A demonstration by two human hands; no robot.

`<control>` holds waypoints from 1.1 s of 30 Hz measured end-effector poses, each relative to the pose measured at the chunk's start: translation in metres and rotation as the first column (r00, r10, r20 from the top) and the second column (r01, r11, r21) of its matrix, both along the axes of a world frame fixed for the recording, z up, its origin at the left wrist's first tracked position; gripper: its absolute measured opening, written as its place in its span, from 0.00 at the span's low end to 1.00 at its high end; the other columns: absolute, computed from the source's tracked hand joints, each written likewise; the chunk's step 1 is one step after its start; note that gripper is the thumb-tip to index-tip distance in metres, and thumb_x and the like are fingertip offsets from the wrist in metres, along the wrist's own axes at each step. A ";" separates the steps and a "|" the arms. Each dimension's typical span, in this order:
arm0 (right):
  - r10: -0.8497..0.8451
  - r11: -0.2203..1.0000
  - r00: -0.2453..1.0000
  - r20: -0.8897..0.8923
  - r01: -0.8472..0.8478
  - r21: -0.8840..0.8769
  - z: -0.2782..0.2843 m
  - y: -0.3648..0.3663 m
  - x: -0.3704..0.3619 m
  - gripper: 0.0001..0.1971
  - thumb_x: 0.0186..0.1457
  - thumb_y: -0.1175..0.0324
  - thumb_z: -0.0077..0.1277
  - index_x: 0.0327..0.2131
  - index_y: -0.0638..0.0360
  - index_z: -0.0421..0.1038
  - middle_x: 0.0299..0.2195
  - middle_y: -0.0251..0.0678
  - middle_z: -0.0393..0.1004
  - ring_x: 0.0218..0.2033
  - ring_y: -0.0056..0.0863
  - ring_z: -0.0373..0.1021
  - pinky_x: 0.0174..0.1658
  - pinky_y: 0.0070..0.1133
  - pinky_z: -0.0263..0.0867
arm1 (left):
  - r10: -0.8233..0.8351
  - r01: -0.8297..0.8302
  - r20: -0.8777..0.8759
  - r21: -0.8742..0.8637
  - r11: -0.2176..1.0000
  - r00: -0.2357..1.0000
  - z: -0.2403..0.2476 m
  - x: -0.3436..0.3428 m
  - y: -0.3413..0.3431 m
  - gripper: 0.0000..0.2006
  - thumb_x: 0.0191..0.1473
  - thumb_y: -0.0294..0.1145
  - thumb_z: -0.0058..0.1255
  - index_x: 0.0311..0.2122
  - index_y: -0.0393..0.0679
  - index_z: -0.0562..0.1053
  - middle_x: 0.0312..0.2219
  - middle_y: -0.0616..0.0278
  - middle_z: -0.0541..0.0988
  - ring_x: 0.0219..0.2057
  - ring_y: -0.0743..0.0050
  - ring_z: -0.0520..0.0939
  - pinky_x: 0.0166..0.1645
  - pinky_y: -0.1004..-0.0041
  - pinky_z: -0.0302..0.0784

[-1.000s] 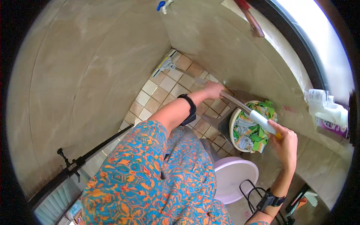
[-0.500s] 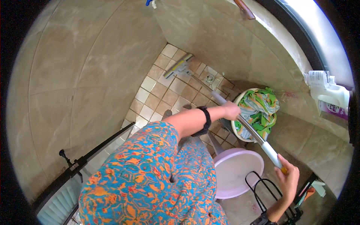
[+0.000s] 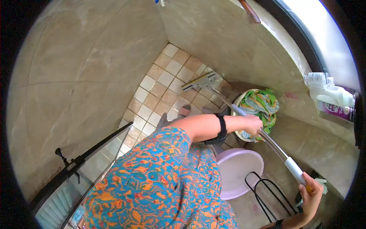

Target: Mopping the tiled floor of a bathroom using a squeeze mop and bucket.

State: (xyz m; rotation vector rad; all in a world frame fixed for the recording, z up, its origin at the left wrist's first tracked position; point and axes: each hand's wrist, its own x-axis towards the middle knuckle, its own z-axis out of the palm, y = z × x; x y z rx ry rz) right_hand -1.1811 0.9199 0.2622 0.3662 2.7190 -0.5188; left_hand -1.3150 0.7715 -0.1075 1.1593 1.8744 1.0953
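A long-handled mop (image 3: 272, 143) slants across the right half of the view, with a silver pole and pale grips. Its flat grey and yellow head (image 3: 200, 81) rests on the tiled floor, over the spot of the floor drain. My left hand (image 3: 252, 124) is closed round the middle of the pole, the arm crossing in front of my body. At the pole's upper end, my right hand (image 3: 310, 192) wraps the white grip near its orange tip. Below the left hand's level is a white bucket (image 3: 237, 102) with green and striped cloth (image 3: 261, 107) in it.
A pale purple basin (image 3: 238, 171) and a black wire rack (image 3: 267, 194) are at the lower right. Bottles (image 3: 329, 95) stand on a ledge at right. A glass panel with a black rail (image 3: 103, 145) borders the left; tiled walls meet at the far corner.
The mop head has moved right and slightly nearer, covering the drain that showed before. Both hands have shifted right with the pole, still gripping it. A slippered foot now shows more.
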 end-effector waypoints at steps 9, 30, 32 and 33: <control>0.133 0.987 0.990 -0.036 -0.136 -0.088 -0.123 -0.030 -0.031 0.21 0.40 0.80 0.58 0.42 0.57 0.74 0.26 0.40 0.73 0.24 0.26 0.69 0.30 0.20 0.65 | 0.120 -0.163 -0.153 -0.309 0.937 0.981 -0.075 -0.024 -0.102 0.10 0.42 0.42 0.54 0.28 0.50 0.76 0.25 0.54 0.79 0.31 0.51 0.80 0.36 0.56 0.75; 0.071 0.985 0.989 0.126 -0.090 0.150 -0.026 -0.015 0.058 0.18 0.41 0.84 0.54 0.41 0.66 0.73 0.32 0.36 0.75 0.33 0.19 0.67 0.41 0.17 0.63 | 0.037 -0.040 -0.040 -0.067 0.997 0.999 -0.031 0.068 -0.005 0.14 0.41 0.47 0.58 0.29 0.48 0.78 0.26 0.54 0.79 0.32 0.52 0.80 0.35 0.58 0.76; -0.021 0.999 0.999 0.041 0.022 -0.032 -0.029 0.000 0.054 0.18 0.43 0.82 0.54 0.42 0.65 0.73 0.31 0.33 0.74 0.33 0.17 0.65 0.38 0.15 0.62 | 0.077 -0.077 -0.030 -0.023 0.997 0.997 -0.031 0.069 -0.005 0.14 0.41 0.46 0.58 0.30 0.47 0.78 0.25 0.54 0.79 0.31 0.52 0.80 0.35 0.59 0.76; -0.109 0.990 0.992 0.064 0.114 -0.081 -0.028 0.006 0.052 0.18 0.44 0.81 0.55 0.43 0.65 0.72 0.31 0.31 0.72 0.33 0.16 0.65 0.37 0.15 0.62 | 0.112 -0.114 -0.032 -0.056 0.992 0.993 -0.022 0.067 -0.011 0.14 0.41 0.46 0.58 0.30 0.47 0.78 0.25 0.54 0.79 0.32 0.52 0.80 0.35 0.59 0.76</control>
